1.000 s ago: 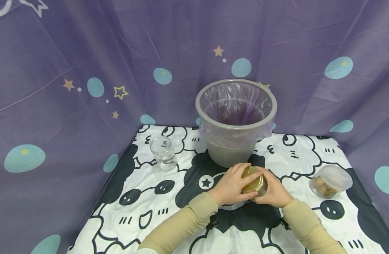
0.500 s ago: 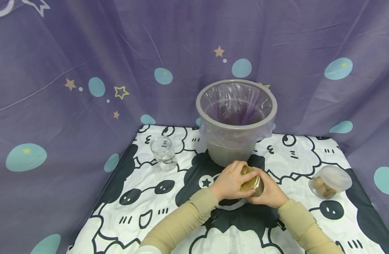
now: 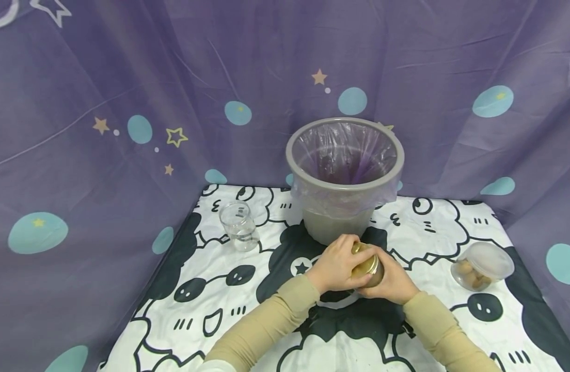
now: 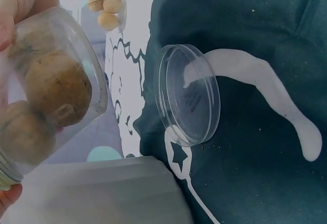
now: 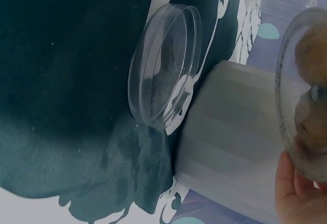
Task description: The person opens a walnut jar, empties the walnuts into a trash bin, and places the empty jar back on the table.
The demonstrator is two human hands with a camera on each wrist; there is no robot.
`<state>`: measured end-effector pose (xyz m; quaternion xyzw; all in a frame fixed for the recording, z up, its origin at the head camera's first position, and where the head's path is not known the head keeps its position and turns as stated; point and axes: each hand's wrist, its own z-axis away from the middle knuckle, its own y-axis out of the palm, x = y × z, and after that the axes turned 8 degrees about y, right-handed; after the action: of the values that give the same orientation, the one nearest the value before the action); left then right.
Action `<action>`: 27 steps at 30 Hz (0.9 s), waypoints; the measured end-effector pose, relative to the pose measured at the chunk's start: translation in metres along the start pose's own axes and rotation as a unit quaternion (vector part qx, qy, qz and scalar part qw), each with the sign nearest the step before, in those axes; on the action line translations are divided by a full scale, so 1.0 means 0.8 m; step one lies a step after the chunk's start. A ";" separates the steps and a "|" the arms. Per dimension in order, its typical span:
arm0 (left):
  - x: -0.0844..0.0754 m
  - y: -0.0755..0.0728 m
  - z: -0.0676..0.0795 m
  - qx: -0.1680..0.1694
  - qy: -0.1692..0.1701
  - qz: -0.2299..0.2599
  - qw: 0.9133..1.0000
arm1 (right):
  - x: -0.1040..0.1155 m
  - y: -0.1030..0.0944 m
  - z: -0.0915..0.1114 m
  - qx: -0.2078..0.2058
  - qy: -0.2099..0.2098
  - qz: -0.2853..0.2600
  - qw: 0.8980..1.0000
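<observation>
Both hands are together at a clear jar (image 4: 76,81) with a gold lid (image 3: 364,261), held tilted in front of the bin. My left hand (image 3: 336,264) curls round the lid, fingers spread over its top and side. The right hand (image 3: 391,279) grips the jar's body from the other side. Inside the jar are several round brown walnuts (image 4: 59,86), also showing in the right wrist view. A clear shallow round dish (image 4: 189,93) lies on the cloth under the hands; in the head view they hide it.
Behind the hands stands a grey bin (image 3: 341,227) lined with a thin plastic bag. An empty clear jar (image 3: 239,227) is at the back left. To the right, a clear tub (image 3: 482,266) with a whitish lid holds walnuts. A black-and-white patterned cloth (image 3: 220,330) covers the table.
Both hands have shifted slightly left together with the jar. The right hand and sleeve have moved the most, drawing in closer to the left hand. The other things stay put.
</observation>
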<state>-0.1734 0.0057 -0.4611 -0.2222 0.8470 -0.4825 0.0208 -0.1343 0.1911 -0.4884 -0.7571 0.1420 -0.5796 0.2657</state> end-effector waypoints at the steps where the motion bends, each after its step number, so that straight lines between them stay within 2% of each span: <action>1: 0.000 0.000 0.000 0.000 -0.003 -0.001 1.000 | 0.000 0.001 0.000 -0.005 -0.001 0.005 1.000; 7: -0.001 0.003 0.001 -0.004 -0.018 -0.013 1.000 | 0.000 0.007 -0.003 -0.034 -0.003 0.033 0.999; 14: -0.006 0.003 0.005 0.009 -0.055 0.002 0.998 | 0.003 0.012 -0.004 -0.043 0.001 0.048 0.998; 19: -0.010 0.002 0.003 0.003 -0.078 0.008 0.997 | 0.002 0.017 -0.006 -0.065 0.002 0.068 0.996; 27: -0.014 0.005 0.004 -0.018 -0.083 -0.016 0.996 | 0.001 0.023 -0.004 -0.074 0.028 0.080 0.994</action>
<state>-0.1640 0.0097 -0.4681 -0.2754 0.8471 -0.4475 0.0797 -0.1356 0.1746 -0.4972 -0.7448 0.2518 -0.5651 0.2501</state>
